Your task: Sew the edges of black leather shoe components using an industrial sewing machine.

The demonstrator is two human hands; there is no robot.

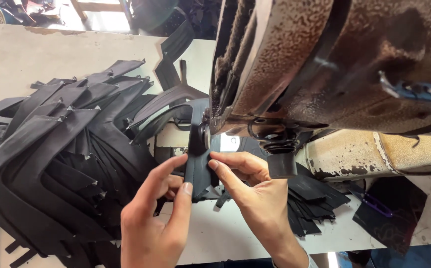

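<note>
Both of my hands pinch one dark strip of material (197, 164) that runs up under the head of an old, worn sewing machine (324, 64). My left hand (156, 213) grips the strip's lower left edge with thumb and fingers. My right hand (252, 191) holds its right edge, fingers pointing left. The strip's top disappears behind the machine's foot area (206, 131), which is partly hidden.
A big heap of dark angled cut pieces (61, 154) fills the left of the pale table (255, 233). More dark pieces (315, 198) lie under the machine arm at right. A purple-handled tool (377, 204) rests on a dark sheet at far right.
</note>
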